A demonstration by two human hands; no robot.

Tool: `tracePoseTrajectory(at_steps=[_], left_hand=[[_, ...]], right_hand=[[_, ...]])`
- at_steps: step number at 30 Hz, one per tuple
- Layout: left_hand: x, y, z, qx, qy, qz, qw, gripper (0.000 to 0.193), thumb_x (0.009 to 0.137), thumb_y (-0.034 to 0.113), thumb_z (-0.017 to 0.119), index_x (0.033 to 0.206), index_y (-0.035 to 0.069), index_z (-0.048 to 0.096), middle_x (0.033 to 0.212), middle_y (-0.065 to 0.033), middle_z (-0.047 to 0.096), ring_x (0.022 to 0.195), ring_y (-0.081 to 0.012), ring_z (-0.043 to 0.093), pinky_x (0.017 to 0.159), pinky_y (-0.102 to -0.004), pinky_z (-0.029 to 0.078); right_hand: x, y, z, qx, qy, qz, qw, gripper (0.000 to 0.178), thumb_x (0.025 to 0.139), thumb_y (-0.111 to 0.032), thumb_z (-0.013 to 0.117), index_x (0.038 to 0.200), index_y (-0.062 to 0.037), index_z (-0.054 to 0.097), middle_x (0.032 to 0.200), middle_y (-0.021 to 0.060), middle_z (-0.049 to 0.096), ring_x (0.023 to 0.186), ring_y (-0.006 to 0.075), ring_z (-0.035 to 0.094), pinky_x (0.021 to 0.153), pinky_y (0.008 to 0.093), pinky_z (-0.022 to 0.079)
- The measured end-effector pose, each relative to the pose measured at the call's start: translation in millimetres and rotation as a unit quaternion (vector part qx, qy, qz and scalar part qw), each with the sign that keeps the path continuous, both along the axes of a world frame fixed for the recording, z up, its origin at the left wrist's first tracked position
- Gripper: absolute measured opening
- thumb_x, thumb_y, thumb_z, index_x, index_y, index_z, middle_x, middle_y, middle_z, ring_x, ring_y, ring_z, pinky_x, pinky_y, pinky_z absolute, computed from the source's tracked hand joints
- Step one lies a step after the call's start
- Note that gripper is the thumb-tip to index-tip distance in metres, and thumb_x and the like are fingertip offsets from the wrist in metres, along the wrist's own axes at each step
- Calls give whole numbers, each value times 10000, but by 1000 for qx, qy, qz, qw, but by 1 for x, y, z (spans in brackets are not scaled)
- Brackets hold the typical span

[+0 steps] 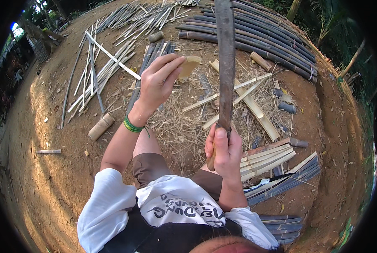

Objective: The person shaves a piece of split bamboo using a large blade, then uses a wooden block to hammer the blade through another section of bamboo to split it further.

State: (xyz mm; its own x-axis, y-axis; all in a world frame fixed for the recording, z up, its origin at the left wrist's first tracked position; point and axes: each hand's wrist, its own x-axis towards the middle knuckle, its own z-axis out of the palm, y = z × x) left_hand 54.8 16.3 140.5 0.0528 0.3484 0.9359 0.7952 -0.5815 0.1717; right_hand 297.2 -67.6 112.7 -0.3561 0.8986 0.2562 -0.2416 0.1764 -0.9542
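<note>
My right hand (225,151) grips the short wooden handle of a machete (226,63). Its long dark, worn blade points up and away past the top of the view. To the left, my left hand (158,82) is raised with its fingers closed around a split bamboo piece (190,66), whose pale inner face shows beyond the fingertips. Blade and bamboo are apart. Below both hands, fibrous bamboo shavings (178,126) cover the ground in front of my knees. A long split bamboo half (256,110) lies to the right of the blade.
Split bamboo slats (267,160) and a folding saw (264,184) lie beside my right side. Dark bamboo poles (256,44) are stacked at the far right. Pale strips (112,57) lie at the far left, and a short bamboo section (101,126) lies nearer.
</note>
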Motion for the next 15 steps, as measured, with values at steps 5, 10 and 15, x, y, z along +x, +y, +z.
tracePoseTrajectory(at_steps=[5, 10, 15], left_hand=[[-5, 0, -8, -9, 42, -64, 997, 287, 849, -37, 760, 1129, 27, 772, 1079, -134, 733, 894, -270, 733, 753, -349, 593], [6, -8, -23, -27, 36, -51, 998, 330, 816, 14, 808, 1142, 33, 754, 1032, -113, 693, 865, -271, 703, 721, -371, 578], [4, -5, -26, -12, 0, -28, 1000, 367, 805, 8, 818, 1165, 38, 752, 1015, -118, 686, 824, -262, 693, 699, -364, 576]], right_hand=[[-12, -8, -1, -23, -77, -24, 996, 325, 1086, -325, 573, 944, -32, 568, 619, -35, 512, 525, 38, 470, 476, 232, 367], [-19, -11, -23, -45, -45, -35, 997, 332, 1086, -325, 574, 924, -35, 567, 598, -36, 504, 513, 40, 468, 467, 242, 359], [-18, -13, -34, -63, -30, -46, 996, 329, 1086, -314, 568, 902, -42, 565, 585, -34, 507, 506, 41, 469, 464, 248, 355]])
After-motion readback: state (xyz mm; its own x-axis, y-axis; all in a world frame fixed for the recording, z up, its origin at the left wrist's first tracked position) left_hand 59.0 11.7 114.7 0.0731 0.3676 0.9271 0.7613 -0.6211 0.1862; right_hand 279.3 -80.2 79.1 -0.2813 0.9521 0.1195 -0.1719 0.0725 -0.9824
